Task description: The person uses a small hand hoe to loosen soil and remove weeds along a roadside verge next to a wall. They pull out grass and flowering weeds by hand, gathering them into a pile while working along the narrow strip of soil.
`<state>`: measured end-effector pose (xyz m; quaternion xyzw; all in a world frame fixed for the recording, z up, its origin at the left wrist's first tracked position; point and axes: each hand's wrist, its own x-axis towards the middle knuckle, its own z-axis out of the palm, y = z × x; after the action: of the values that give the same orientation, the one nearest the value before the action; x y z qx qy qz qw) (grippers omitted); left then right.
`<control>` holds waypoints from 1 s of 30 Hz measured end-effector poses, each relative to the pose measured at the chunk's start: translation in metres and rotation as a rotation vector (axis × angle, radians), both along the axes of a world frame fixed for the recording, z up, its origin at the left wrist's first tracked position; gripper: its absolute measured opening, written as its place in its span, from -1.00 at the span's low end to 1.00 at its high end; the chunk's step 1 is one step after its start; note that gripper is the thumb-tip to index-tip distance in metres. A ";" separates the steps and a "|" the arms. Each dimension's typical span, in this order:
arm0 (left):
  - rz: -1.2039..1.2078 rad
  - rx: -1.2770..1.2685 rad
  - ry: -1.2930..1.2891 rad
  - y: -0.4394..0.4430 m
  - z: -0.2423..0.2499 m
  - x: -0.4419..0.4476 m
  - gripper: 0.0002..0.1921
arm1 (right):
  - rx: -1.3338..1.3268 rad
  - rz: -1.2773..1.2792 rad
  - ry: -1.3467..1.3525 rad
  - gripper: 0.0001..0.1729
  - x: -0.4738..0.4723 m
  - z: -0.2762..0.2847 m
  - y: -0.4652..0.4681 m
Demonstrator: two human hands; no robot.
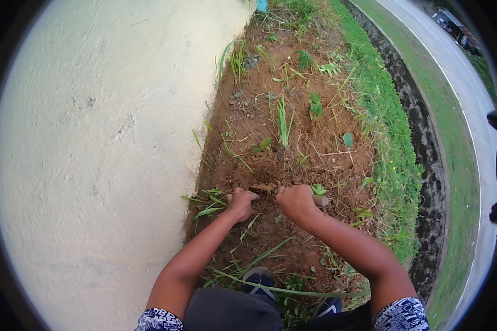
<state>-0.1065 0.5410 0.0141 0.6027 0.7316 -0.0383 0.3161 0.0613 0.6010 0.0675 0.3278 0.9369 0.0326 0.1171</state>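
My right hand (297,203) is closed around a tool's rounded handle (321,201), whose pale end sticks out to the right of my fist. The working end of the tool is hard to make out against the soil. My left hand (241,203) is low at the loosened brown soil (265,167), fingers bent and partly hidden; whether they hold anything cannot be seen. Between the two hands lies a rough clump of lighter brown soil or fibre (265,188). Just beyond the dug patch, a cut-back clump of upright green blades (283,124) stands in the ground.
A cream-painted wall (99,145) borders the bed closely on the left. Small leafy plants (315,105) dot the soil ahead. To the right run a grassy edge (391,136), a concrete drain (430,182) and a road (459,70). A long leaf (306,293) crosses before my shoes (259,279).
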 end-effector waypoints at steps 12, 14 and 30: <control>0.108 0.076 -0.256 0.031 0.027 -0.020 -0.81 | -0.252 -0.439 0.213 -0.77 0.092 0.120 0.071; 0.154 0.136 -0.186 0.040 0.026 -0.018 -0.86 | -0.244 -0.556 0.349 -0.77 0.106 0.123 0.082; 0.363 0.193 -0.072 0.148 0.010 0.045 -0.26 | -0.438 -0.867 0.457 -0.70 0.117 -0.022 0.087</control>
<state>-0.0613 0.6895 0.0238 0.4895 0.8168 0.1112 0.2844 0.1783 0.6882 0.0453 0.6514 0.7020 -0.2870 -0.0215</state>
